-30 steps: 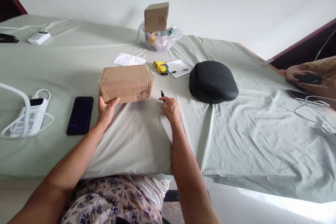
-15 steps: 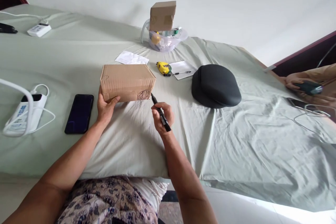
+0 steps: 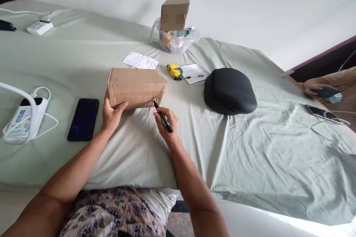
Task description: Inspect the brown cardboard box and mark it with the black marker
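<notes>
A brown cardboard box point(image 3: 133, 85) is tilted up off the cloth, its front face toward me. My left hand point(image 3: 112, 114) grips its lower left corner, thumb on the front face and the other fingers hidden behind. Between the fingers of my right hand point(image 3: 168, 122) is a black marker point(image 3: 163, 117). The marker's tip meets the front face near the lower right corner, among dark scribbled loops. A black smartphone point(image 3: 83, 119) lies left of my left hand. Beyond the box are a yellow tape measure point(image 3: 174, 70) and a small black cap point(image 3: 178, 79).
A black rounded case point(image 3: 230, 91) sits to the right. A clear basin point(image 3: 178, 43) with a smaller cardboard box point(image 3: 175, 14) on top stands by the wall. White power banks point(image 3: 26, 118) with cables lie left. Another person's hand point(image 3: 313, 86) holds a dark object at far right.
My right hand has moved left with the marker, whose tip has gone from the box's right edge onto the scribbled patch. My left hand still grips the box.
</notes>
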`<state>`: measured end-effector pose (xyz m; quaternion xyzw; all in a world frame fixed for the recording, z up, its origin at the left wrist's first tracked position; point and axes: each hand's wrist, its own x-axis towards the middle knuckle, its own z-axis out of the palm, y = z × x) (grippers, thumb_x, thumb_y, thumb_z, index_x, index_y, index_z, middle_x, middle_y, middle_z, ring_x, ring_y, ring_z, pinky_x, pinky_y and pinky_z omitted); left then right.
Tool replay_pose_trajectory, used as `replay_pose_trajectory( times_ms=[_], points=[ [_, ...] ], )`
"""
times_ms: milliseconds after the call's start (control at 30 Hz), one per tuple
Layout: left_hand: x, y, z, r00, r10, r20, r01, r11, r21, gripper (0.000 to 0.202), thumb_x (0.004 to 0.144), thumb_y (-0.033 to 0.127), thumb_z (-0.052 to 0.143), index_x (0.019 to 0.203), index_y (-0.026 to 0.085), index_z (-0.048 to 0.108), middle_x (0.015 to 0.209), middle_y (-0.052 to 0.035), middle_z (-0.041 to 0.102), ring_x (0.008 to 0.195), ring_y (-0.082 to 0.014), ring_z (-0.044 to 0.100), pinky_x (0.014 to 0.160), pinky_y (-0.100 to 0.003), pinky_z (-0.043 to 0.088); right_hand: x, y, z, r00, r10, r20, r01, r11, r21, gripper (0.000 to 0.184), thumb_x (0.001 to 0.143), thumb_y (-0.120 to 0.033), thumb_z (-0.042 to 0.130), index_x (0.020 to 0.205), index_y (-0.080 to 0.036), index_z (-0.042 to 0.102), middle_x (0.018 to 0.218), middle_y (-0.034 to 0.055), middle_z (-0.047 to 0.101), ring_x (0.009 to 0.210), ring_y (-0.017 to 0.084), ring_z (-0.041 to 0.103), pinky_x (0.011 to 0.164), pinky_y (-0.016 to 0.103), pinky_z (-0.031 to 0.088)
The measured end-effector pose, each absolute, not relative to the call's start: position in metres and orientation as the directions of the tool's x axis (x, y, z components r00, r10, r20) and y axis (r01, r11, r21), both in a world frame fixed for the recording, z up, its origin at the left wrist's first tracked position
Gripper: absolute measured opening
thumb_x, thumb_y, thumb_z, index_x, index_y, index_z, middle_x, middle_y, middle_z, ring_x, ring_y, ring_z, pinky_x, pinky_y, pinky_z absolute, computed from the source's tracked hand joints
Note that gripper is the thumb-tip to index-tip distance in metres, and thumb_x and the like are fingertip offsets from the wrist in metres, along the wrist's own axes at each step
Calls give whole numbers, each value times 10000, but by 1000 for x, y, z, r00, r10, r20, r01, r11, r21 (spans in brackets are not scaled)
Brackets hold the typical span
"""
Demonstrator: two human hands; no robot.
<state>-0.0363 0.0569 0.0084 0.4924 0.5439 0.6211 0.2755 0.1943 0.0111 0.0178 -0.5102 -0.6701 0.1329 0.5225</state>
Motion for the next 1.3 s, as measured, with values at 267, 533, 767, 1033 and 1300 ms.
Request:
replay_pose_trajectory(
  times_ms=[267,533,767,1033,1300],
  points=[
    [-39,59,8,-356,883,305,185,-254,949,849,658,471,911,1395,214,578,1336,-134,680,1257,-323,656,1114,-475,531,192,13,14,11,852,524,561,429,-708,295,970,-499,570,859,-242,664,748,24,708,642,151,626,693,308,520],
    [-39,59,11,-368,871,325,207,-263,942,841,636,460,910,1365,190,589,1321,-139,685,1219,-326,663,1076,-462,548,205,21,11,317,759,568,591,310,-744,220,975,-441,572,920,-242,645,825,27,684,726,163,627,776,336,534],
    [-42,61,11,-340,897,283,165,-239,957,875,632,495,926,1373,188,577,1295,-146,693,1231,-331,662,1086,-479,549,197,10,18,-91,749,656,480,610,-630,158,968,-376,599,916,-255,685,781,27,685,699,158,648,727,318,536],
    [-57,75,5,-316,921,230,394,-93,914,735,681,381,865,1322,178,568,1333,-161,678,1263,-358,641,1123,-520,506,223,29,3,245,777,579,656,306,-690,354,983,-531,515,989,-213,670,865,46,720,763,174,648,764,327,525],
    [-58,75,1,-319,871,374,552,-150,820,936,744,191,720,1581,151,303,1653,-235,387,1564,-371,368,1317,-526,270,243,41,-5,284,935,211,839,-136,-527,609,866,-537,687,1387,-229,616,1290,154,668,1223,341,576,1048,517,435]
  ],
)
